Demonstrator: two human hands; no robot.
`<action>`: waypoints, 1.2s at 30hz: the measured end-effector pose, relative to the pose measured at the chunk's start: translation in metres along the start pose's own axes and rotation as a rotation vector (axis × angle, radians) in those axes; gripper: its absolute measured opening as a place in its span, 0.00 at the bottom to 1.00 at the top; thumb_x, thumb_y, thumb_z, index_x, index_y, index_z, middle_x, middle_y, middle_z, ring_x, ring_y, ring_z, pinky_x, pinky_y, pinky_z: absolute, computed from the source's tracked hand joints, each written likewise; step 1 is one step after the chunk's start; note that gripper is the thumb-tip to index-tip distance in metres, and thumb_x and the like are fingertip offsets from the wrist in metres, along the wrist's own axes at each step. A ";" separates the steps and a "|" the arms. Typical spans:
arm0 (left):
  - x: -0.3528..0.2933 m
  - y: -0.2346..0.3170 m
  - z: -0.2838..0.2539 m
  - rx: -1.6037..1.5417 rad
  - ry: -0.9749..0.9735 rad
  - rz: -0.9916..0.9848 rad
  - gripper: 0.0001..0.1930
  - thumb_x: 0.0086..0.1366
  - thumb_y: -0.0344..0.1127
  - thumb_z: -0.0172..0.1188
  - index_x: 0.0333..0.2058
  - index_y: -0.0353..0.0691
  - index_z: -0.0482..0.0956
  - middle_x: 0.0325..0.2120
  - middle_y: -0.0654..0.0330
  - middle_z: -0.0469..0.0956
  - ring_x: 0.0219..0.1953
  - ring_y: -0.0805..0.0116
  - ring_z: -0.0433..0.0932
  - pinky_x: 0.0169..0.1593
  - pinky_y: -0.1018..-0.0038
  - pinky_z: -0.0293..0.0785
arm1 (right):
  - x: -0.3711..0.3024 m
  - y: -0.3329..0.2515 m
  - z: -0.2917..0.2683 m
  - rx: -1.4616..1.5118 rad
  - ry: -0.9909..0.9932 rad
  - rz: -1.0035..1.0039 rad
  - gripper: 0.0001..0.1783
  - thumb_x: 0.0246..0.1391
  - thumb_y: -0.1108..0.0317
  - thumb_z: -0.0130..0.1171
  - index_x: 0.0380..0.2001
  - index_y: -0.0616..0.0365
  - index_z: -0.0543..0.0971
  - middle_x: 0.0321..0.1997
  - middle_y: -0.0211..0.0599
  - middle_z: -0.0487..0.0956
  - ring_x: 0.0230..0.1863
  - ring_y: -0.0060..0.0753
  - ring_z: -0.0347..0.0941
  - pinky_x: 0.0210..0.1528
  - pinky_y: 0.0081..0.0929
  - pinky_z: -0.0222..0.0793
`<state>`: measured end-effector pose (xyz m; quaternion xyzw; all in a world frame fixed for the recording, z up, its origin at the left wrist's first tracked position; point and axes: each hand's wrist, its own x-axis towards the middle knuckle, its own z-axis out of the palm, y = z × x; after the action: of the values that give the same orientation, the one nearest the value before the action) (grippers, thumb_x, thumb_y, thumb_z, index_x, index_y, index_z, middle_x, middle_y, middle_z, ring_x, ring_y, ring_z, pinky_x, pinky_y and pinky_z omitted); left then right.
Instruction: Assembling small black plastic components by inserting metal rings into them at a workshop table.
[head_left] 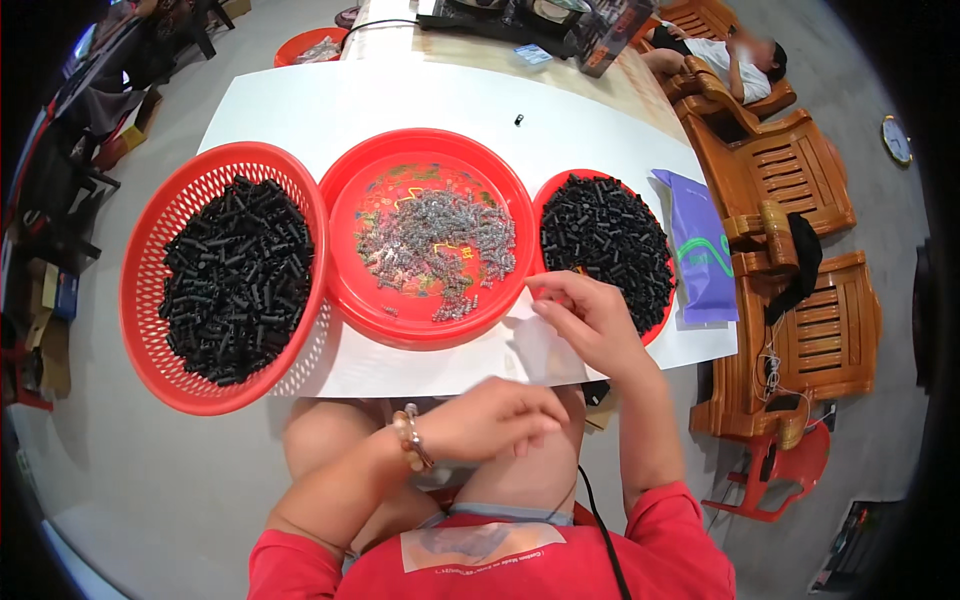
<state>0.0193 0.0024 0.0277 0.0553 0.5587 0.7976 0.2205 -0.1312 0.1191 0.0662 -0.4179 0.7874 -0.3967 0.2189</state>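
My left hand point(497, 418) hangs over my thigh, just off the front table edge. Its fingers are loosely bent and somewhat apart, and nothing shows in them. At the right rim of the round red tray point(345, 290) is my right hand point(585, 318), thumb and forefinger drawn together. Whatever those fingertips hold, if anything, is too small to make out. Inside the tray lies a spread of small silvery coiled springs point(430, 240). Short black cylindrical parts point(600, 240) fill a red container behind my right hand.
At the left, a red slotted basket point(145, 300) holds more black cylinders point(240, 280). A purple packet point(700, 250) lies on the right side of the white table point(270, 100). One small black piece point(519, 120) sits farther back. Another person point(735, 65) reclines on wooden seating.
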 end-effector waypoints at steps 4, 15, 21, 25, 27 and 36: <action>0.001 0.002 -0.002 0.176 -0.147 0.017 0.10 0.67 0.34 0.51 0.41 0.35 0.75 0.26 0.63 0.77 0.27 0.79 0.75 0.34 0.80 0.74 | 0.027 -0.003 0.027 -0.362 0.044 -0.173 0.05 0.49 0.71 0.61 0.31 0.58 0.81 0.26 0.36 0.75 0.23 0.33 0.72 0.26 0.27 0.67; -0.007 0.008 -0.014 0.083 -0.076 0.088 0.09 0.67 0.33 0.52 0.41 0.36 0.71 0.29 0.62 0.79 0.30 0.78 0.78 0.36 0.79 0.75 | 0.055 -0.001 0.057 -0.625 0.076 -0.163 0.04 0.46 0.69 0.61 0.27 0.55 0.81 0.27 0.35 0.75 0.28 0.42 0.75 0.30 0.35 0.71; -0.005 0.007 -0.017 0.067 -0.037 0.108 0.09 0.66 0.32 0.54 0.41 0.34 0.71 0.30 0.62 0.79 0.31 0.79 0.78 0.37 0.80 0.75 | 0.049 -0.001 0.050 -0.497 0.056 -0.177 0.04 0.45 0.72 0.60 0.27 0.58 0.78 0.28 0.36 0.75 0.27 0.39 0.75 0.29 0.33 0.71; -0.003 0.001 -0.018 -0.033 -0.007 0.115 0.08 0.64 0.30 0.56 0.39 0.33 0.70 0.29 0.61 0.79 0.32 0.79 0.77 0.37 0.81 0.74 | 0.046 0.000 0.044 -0.387 0.048 -0.168 0.05 0.43 0.75 0.60 0.27 0.60 0.75 0.27 0.36 0.75 0.22 0.30 0.73 0.25 0.26 0.68; -0.001 -0.002 -0.019 -0.064 -0.003 0.137 0.08 0.64 0.29 0.57 0.39 0.33 0.70 0.29 0.61 0.79 0.32 0.79 0.77 0.37 0.81 0.74 | 0.045 0.002 0.043 -0.367 0.032 -0.177 0.06 0.43 0.75 0.61 0.27 0.61 0.75 0.26 0.35 0.75 0.21 0.28 0.71 0.24 0.24 0.66; 0.002 -0.005 -0.020 -0.079 0.013 0.096 0.07 0.62 0.28 0.58 0.37 0.34 0.70 0.27 0.63 0.77 0.31 0.81 0.76 0.37 0.83 0.73 | 0.049 0.003 0.047 -0.315 0.104 -0.210 0.11 0.42 0.75 0.64 0.32 0.59 0.76 0.27 0.35 0.74 0.23 0.29 0.71 0.25 0.25 0.68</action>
<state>0.0126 -0.0125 0.0153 0.0679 0.5248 0.8291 0.1805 -0.1276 0.0588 0.0356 -0.5058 0.8021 -0.3104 0.0671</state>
